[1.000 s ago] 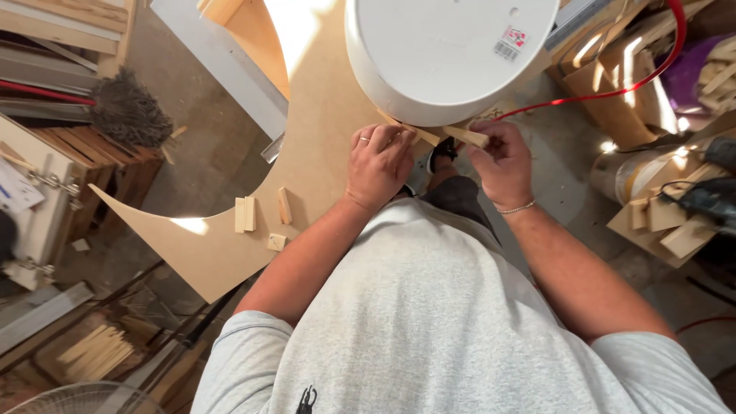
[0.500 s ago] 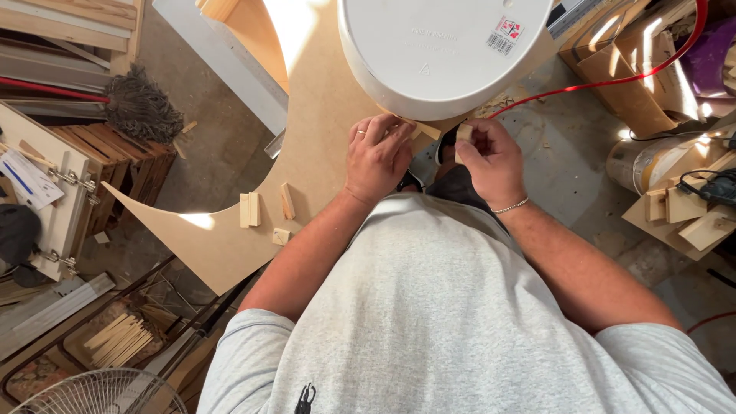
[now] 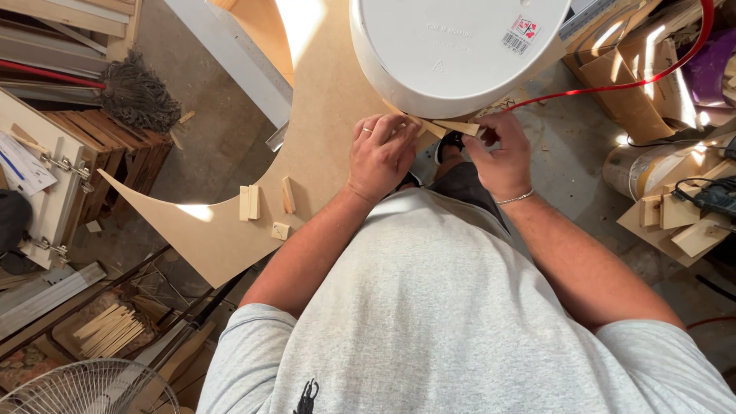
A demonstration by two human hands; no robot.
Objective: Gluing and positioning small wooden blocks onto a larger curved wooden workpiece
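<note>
A small pale wooden strip point(image 3: 452, 127) is pinched between both hands just below a big white upturned bucket point(image 3: 452, 46). My left hand point(image 3: 379, 157), with a ring on one finger, grips the strip's left end over a curved brown fibreboard panel point(image 3: 230, 230). My right hand point(image 3: 500, 153), with a thin bracelet at the wrist, holds the right end. The strip touches the bucket's rim.
Three small wooden blocks point(image 3: 264, 203) lie on the panel to the left. A red hose point(image 3: 652, 77) runs at the right past cardboard boxes point(image 3: 636, 69) and wood offcuts point(image 3: 682, 218). A mop point(image 3: 134, 96), wooden crates and a fan grille point(image 3: 84, 391) stand at the left.
Both hands have shifted slightly while keeping the wooden strip at the bucket's rim. The view has tilted a little.
</note>
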